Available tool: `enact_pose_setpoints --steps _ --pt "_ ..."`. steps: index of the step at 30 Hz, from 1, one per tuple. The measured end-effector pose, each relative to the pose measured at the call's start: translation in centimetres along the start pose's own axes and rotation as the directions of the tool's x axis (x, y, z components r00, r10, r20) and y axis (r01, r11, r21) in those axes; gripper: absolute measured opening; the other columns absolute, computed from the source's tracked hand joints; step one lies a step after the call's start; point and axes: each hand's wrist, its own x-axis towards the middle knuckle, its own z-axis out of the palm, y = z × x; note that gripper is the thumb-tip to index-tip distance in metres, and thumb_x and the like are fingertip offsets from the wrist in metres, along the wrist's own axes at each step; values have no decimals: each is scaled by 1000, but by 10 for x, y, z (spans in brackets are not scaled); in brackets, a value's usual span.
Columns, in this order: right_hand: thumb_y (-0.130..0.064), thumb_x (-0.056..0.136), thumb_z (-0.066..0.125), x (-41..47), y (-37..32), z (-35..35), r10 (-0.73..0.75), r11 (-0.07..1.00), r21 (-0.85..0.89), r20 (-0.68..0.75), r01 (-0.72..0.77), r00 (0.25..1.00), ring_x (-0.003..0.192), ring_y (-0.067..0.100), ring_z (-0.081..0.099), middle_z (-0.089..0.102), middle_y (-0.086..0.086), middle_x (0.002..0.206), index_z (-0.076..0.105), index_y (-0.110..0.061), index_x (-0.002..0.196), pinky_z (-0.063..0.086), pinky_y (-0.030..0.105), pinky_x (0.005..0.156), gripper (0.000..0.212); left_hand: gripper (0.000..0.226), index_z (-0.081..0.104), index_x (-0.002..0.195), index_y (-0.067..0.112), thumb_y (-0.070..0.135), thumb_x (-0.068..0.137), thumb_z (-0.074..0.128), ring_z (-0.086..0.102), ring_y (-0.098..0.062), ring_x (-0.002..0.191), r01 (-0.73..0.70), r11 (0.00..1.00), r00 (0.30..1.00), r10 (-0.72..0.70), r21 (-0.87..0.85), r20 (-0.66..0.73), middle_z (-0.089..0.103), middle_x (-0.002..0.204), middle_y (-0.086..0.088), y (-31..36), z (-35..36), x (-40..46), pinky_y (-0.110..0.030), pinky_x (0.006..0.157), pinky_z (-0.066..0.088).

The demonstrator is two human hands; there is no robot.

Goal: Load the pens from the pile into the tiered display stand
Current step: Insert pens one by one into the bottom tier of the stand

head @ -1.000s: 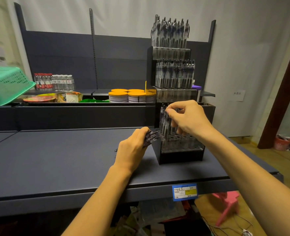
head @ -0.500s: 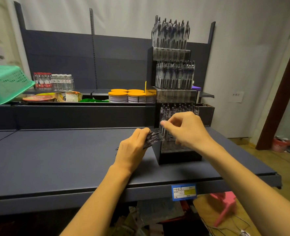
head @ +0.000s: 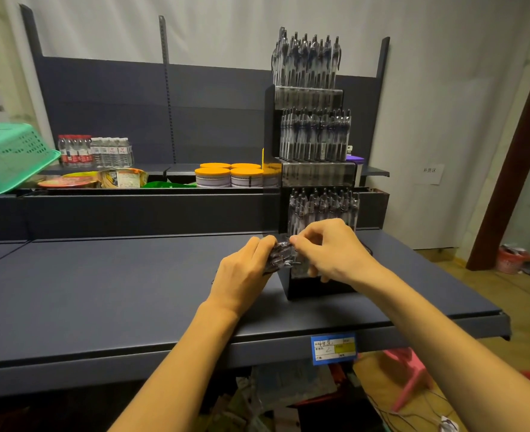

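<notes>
A black tiered display stand (head: 316,286) stands on the dark shelf (head: 117,285). Its top two tiers are packed with upright pens (head: 315,135), and the bottom tier holds a row of pens (head: 323,207) at the back. My left hand (head: 245,275) grips a bundle of pens (head: 277,255) just left of the stand's base. My right hand (head: 332,249) has come down in front of the bottom tier, and its thumb and forefinger pinch a pen at the end of that bundle.
A green basket (head: 8,154) sits far left on the upper ledge, with water bottles (head: 95,151), bowls (head: 101,179) and orange-lidded tubs (head: 229,176) behind. A blue price tag (head: 333,349) hangs on the shelf edge. A pink stool (head: 410,372) stands on the floor.
My right hand dropped from the pens in the bottom tier down to the bundle in my left hand. The left hand stayed in place.
</notes>
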Motion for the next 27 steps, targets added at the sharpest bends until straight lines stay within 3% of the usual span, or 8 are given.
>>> enact_pose_setpoints --steps 3,8,15,18,22,27 --pt "-22 96 57 0 0 -1 3 998 67 -31 -1 1000 47 12 62 68 13 70 65 -9 87 44 16 40 18 21 44 103 13 27 89 46 55 -24 51 3 1000 1000 -3 -14 -4 61 77 -11 0 0 1 -29 41 48" --pt "-19 98 53 -1 -2 0 20 985 171 -84 -5 996 41 8 58 61 4 56 63 -10 87 43 18 39 18 22 46 105 14 28 88 47 58 -25 52 40 999 999 -41 -15 -17 64 77 -10 0 0 -1 -29 40 48" --pt "-19 101 42 12 -2 -31 118 889 448 -423 95 898 39 11 57 61 3 79 47 -19 84 38 20 32 17 10 45 94 19 26 88 48 51 -26 46 109 994 993 -109 6 -35 61 71 -6 -2 1 -1 -27 35 42" --pt "-20 103 40 15 -3 -43 85 891 424 -511 164 855 39 11 54 62 5 84 43 -23 84 39 20 33 19 9 45 92 18 22 87 52 50 -26 45 107 994 994 -107 17 -26 60 70 -6 -4 2 -2 -28 34 40" --pt "-21 103 39 18 -5 -49 45 911 358 -579 204 814 39 10 52 61 1 81 40 -27 84 41 22 34 20 25 43 88 17 11 80 65 46 -27 41 101 994 995 -100 36 -18 57 66 -7 -5 3 -3 -28 33 37" --pt "-23 103 40 19 -3 -45 -22 954 228 -590 192 807 40 6 54 59 -1 80 44 -13 97 45 22 36 12 25 43 87 17 9 79 66 46 -25 42 104 994 995 -103 22 -3 57 67 -6 -6 2 -3 -28 33 38"
